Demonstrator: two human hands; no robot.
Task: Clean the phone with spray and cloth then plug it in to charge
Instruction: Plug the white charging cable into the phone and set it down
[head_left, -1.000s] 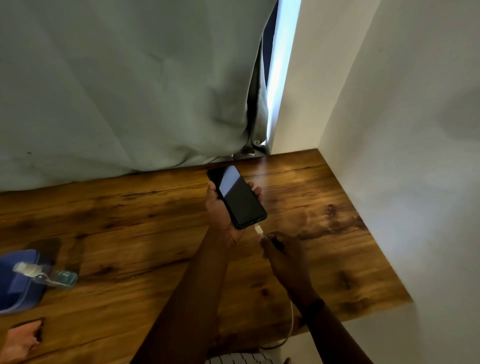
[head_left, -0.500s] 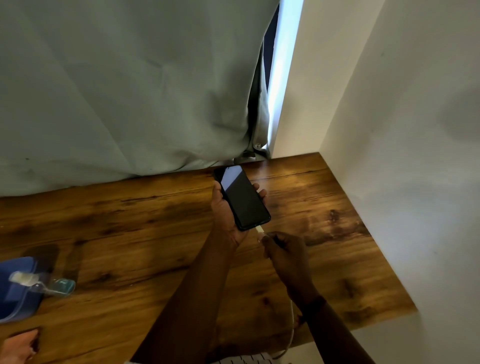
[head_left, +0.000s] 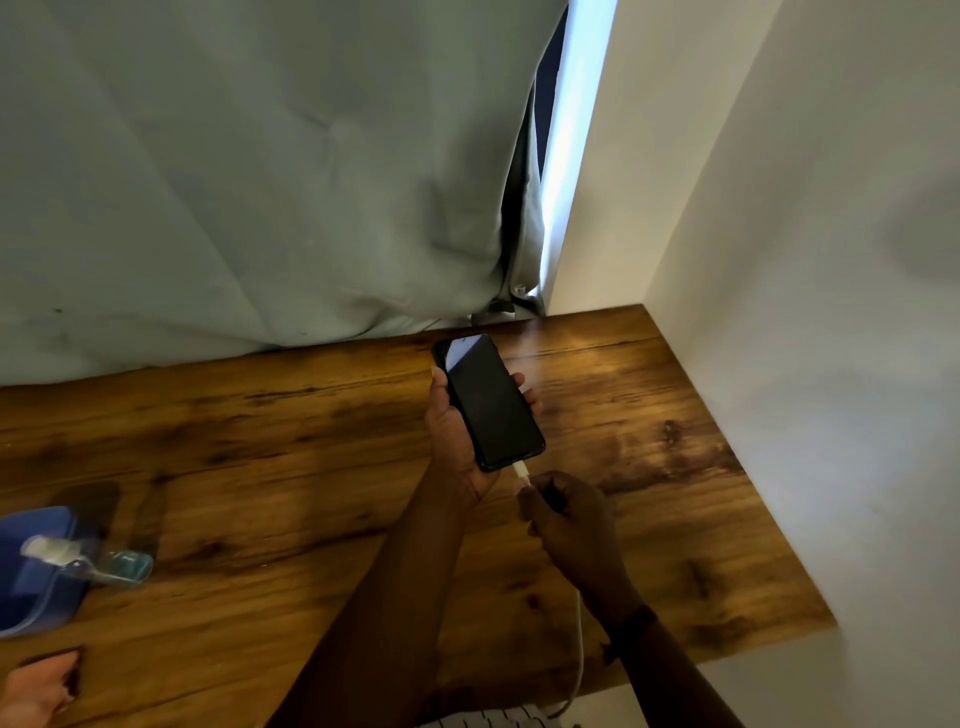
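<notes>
My left hand (head_left: 457, 441) holds a black phone (head_left: 488, 402) above the wooden table (head_left: 260, 441), screen up and dark. My right hand (head_left: 571, 525) pinches the white charging cable's plug (head_left: 521, 474), whose tip touches the phone's bottom edge. The white cable (head_left: 577, 654) runs from that hand down over the table's near edge. At the far left a small clear spray bottle (head_left: 98, 564) lies on its side, its white head resting on a blue cloth (head_left: 36, 577).
A grey-green curtain (head_left: 260, 182) hangs behind the table, and a white wall (head_left: 805, 312) borders the table on the right. Another person's hand (head_left: 36, 686) rests at the bottom left corner. Something white and ribbed (head_left: 483, 719) shows below the table's near edge.
The plug in my right hand has moved up to the phone's bottom edge, closing the gap. The view has shifted slightly, and both hands stay close together.
</notes>
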